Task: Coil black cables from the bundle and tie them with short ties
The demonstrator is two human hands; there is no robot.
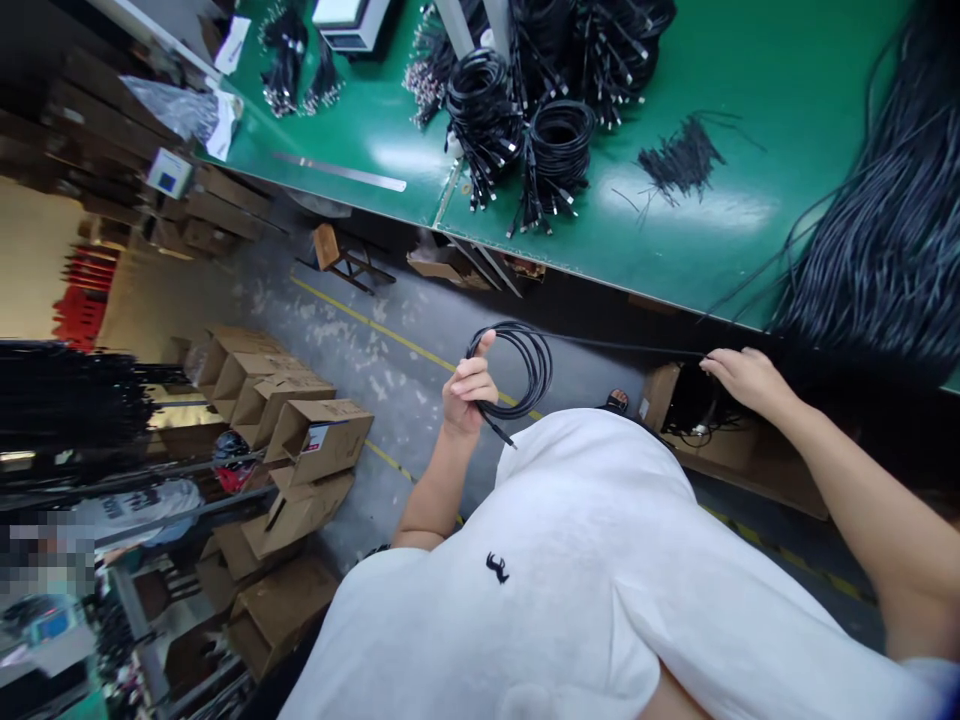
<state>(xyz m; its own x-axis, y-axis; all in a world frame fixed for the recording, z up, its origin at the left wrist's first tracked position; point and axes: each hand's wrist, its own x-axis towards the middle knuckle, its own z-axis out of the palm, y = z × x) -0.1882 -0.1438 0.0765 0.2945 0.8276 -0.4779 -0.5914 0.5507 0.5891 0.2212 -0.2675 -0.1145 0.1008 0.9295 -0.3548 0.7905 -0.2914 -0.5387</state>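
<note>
A black cable [534,375] is looped into a loose coil in front of my white shirt. My left hand [471,385] closes round one side of the coil, and a short plug end hangs below it. From the coil's top, a straight length of the same cable runs across to my right hand [750,380], whose thumb and fingers pinch it. Both hands are beside the front edge of the green table [637,255]. On that table sit tied cable coils [559,145] with metal plugs and a pile of short black ties [682,158].
A large heap of long black cables [885,230] spills over the table's right edge. A steel ruler [352,174] lies at the left. Below are a wooden stool [341,255] and a cardboard box [660,400]. Open cartons [319,440] line the floor at left.
</note>
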